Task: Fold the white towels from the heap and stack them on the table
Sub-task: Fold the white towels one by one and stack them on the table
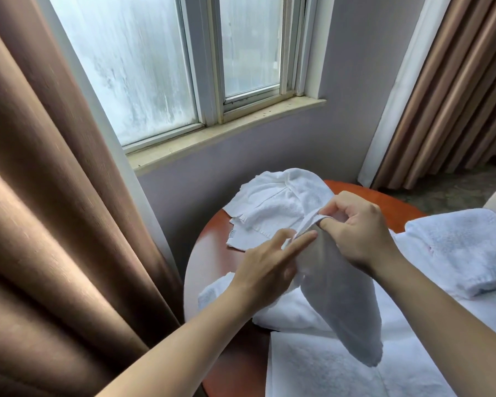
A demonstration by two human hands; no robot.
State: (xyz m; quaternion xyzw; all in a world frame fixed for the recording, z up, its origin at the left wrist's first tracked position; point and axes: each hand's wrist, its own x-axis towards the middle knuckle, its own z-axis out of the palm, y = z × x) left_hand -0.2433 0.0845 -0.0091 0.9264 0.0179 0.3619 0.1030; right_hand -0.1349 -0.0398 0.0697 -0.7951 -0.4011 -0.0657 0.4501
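A white towel [344, 299] hangs in the air over the round reddish-brown table [212, 262]. My right hand [355, 227] pinches its top hem between thumb and curled fingers. My left hand [269, 265] lies against the same hem just to the left, its fingers straight and touching the cloth. A crumpled heap of white towels [275, 207] sits at the table's far side. More white towels [298, 308] lie under the hanging one near the front. A flat towel [341, 376] covers the near edge.
A thick white towel pile [455, 250] lies to the right. Brown curtains hang at the left [55, 224] and right [455, 96]. A window with a stone sill [226, 130] is behind the table, against a grey wall.
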